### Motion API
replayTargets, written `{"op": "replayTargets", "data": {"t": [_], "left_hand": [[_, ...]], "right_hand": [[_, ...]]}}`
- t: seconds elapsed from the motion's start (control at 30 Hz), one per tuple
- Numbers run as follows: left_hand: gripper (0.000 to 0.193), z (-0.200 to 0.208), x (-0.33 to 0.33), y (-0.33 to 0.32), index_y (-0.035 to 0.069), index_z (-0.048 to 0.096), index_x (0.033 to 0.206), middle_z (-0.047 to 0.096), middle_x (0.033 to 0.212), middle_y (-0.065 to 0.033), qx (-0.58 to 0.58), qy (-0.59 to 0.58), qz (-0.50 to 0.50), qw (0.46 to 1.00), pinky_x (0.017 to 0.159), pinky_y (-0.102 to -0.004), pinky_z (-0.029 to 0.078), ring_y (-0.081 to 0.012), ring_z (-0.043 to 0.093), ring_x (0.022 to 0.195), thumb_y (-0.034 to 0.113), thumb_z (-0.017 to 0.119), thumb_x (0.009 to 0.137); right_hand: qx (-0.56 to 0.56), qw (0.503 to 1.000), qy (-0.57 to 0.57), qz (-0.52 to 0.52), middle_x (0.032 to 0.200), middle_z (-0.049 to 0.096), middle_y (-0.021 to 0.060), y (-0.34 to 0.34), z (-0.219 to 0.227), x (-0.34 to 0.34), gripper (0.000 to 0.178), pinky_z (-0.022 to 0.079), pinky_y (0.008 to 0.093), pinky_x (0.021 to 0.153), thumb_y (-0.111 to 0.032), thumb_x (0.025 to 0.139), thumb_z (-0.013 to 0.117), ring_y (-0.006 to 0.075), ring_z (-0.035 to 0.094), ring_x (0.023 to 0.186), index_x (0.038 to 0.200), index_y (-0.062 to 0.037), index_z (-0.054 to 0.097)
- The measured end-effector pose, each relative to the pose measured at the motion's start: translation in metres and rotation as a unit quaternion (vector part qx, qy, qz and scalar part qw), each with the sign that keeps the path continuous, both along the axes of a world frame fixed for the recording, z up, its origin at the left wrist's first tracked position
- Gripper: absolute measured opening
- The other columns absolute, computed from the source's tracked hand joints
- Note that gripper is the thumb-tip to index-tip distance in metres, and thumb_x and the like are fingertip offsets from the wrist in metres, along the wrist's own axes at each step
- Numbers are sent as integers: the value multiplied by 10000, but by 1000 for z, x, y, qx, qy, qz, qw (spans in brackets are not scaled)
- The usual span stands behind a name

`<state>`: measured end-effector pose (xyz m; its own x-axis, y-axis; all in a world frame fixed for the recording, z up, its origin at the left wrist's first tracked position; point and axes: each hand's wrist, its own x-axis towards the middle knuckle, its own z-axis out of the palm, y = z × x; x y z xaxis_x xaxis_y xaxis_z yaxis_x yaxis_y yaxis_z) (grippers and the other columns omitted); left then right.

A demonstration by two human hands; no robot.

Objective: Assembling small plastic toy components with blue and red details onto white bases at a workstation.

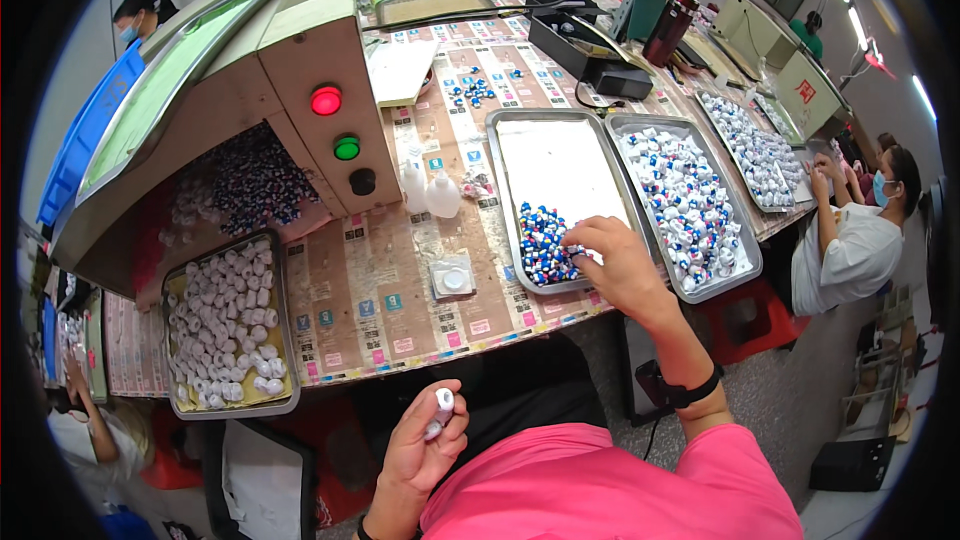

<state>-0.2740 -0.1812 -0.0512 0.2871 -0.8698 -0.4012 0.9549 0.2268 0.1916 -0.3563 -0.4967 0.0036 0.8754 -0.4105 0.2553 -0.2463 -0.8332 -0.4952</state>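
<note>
Upright in the fingers of my left hand [412,450] is a small white hollow plastic part [443,401], held near my lap in front of the table edge. My right hand [628,268] reaches over the near end of a metal tray [496,155] lined with white. Its curled fingertips touch a heap of small blue-and-white pieces [541,240]; whatever they pinch is too small to make out. To the left, another metal tray [288,340] holds many white plastic parts [222,310] like the one in my left hand.
A beige machine [325,50] with red and green lights stands at left. Right of my tray, another tray [735,275] is heaped with white-and-blue pieces. White bottles [442,196] and a small clear packet [453,277] rest on the patterned table [400,290]. Co-workers sit around.
</note>
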Motion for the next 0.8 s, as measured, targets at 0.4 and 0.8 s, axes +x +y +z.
{"op": "replayTargets", "data": {"t": [0.4, 0.8], "left_hand": [[287, 6, 9, -16, 45, 532, 1198, 588, 1065, -106, 10, -62, 3, 998, 660, -235, 500, -141, 562, 829, 127, 589, 929], [355, 9, 18, -24, 29, 500, 1266, 600, 1090, -94, -27, -65, 38, 997, 751, -238, 536, -138, 600, 911, 81, 586, 925]], "right_hand": [[277, 953, -124, -2, 976, 618, 31, -9, -18, -8, 178, 471, 213, 673, -7, 828, 634, 92, 592, 847, 1003, -31, 652], [465, 875, -61, 116, 1013, 589, 38, 56, -3, 3, 192, 459, 201, 682, 9, 836, 663, 67, 560, 853, 1027, 8, 644]]}}
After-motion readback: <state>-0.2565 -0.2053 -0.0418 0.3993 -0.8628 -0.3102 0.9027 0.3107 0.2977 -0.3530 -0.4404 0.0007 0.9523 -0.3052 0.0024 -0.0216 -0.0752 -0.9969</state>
